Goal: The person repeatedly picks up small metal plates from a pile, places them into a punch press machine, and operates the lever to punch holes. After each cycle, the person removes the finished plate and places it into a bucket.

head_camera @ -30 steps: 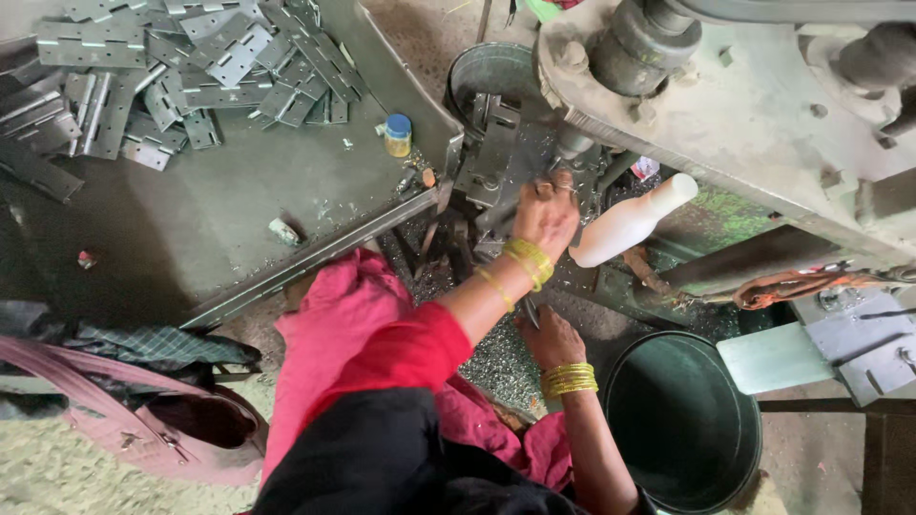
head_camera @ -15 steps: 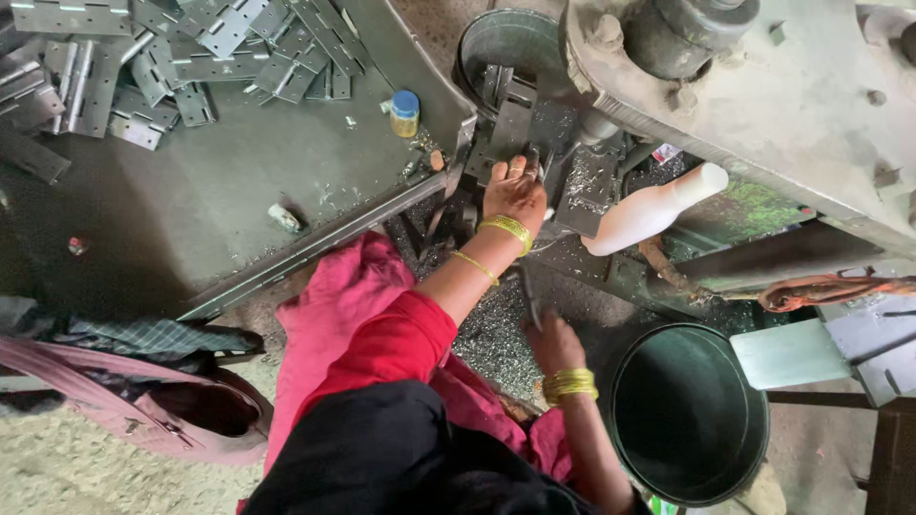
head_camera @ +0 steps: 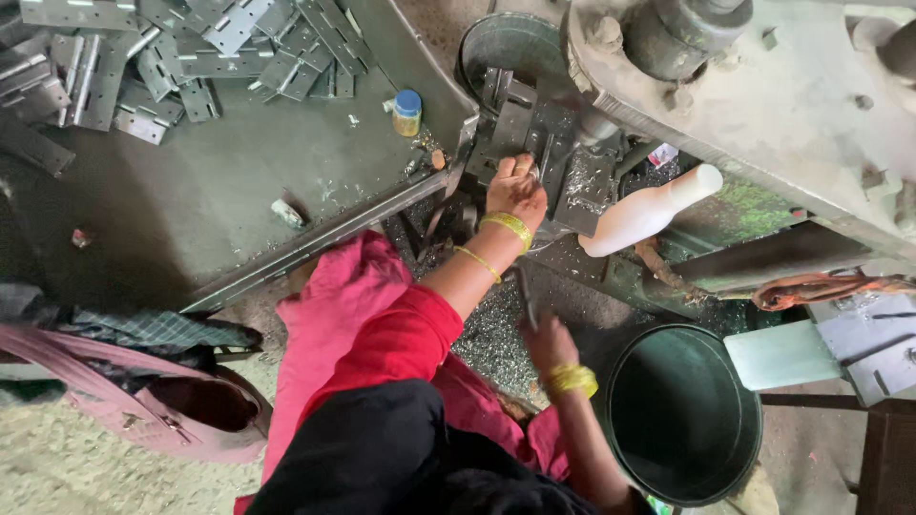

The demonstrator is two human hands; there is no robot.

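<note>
My left hand [head_camera: 515,191] pinches what looks like a flat grey steel hinge plate [head_camera: 544,170] at the grey press machine [head_camera: 763,105]: stiff, sharp-edged, best held by its edges. My right hand [head_camera: 546,336] rests on metal shavings, fingers hidden.

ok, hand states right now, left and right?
Left hand: at the machine, fingers on a metal part; grip cannot be told.
Right hand: low, closed on a dark rod.

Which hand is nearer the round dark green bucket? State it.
Right. The right hand lies low, just left of the round dark green bucket; the left hand is up at the grey metal press.
</note>
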